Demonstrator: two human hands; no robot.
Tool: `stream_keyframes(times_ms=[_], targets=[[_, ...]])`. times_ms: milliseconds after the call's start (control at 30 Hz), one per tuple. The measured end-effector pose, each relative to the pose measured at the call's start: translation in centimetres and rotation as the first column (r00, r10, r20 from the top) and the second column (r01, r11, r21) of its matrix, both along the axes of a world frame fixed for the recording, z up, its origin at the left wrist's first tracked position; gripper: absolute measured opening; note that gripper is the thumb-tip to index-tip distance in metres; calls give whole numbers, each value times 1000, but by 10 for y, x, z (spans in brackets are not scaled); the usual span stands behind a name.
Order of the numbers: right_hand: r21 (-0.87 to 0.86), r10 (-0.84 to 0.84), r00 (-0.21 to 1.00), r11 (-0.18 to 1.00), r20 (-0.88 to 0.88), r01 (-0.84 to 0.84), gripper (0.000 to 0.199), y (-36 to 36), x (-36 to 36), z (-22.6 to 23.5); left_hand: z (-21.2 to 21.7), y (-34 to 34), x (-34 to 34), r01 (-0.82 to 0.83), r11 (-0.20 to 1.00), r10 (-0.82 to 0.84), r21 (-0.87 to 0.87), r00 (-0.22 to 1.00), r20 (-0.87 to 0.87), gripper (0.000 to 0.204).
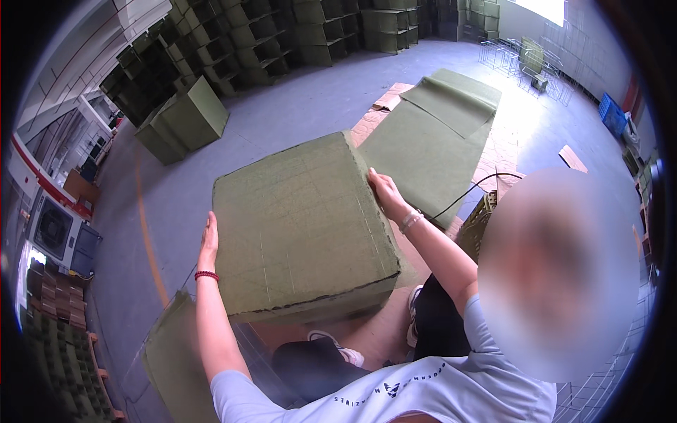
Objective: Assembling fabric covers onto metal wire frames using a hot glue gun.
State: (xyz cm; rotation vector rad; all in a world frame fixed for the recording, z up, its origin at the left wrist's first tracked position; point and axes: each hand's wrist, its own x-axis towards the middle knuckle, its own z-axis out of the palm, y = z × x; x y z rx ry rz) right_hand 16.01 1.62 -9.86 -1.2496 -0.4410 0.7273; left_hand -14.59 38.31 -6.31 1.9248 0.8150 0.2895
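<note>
The left hand [209, 243] and right hand [386, 192], both open with fingers nearly straight, rest against 2 opposite sides of a large olive-green, fabric-like square box [303, 218] before the person's dark-trousered legs [310, 366]; beyond lies a flat olive-green sheet [427, 144].

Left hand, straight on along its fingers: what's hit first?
Likely the farther green box standing on the grey floor. The left hand points along the left side of the near green box. Depth is unclear; it might pass above or beside.
</note>
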Motion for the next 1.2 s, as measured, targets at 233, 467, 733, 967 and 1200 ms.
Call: stream_keyframes(times_ms=[233,467,733,967,1200], targets=[[67,-119,989,991,86,114,48,23,-2,-8,3,-4,-5,-16,999,17,38,999,-40,96],[15,-20,999,1000,-37,21,43,30,20,12,1,-13,-16,-39,995,43,89,998,-48,94],[-66,-147,928,981,343,180,41,57,41,-17,10,-16,-8,-80,988,92,134,993,-80,92],[-44,-73,997,996,-5,72,48,68,59,16,14,-19,1,-111,976,129,188,988,-90,91],[65,-145,982,988,122,138,45,88,65,-3,19,-23,-6,-145,963,174,226,978,-114,89]])
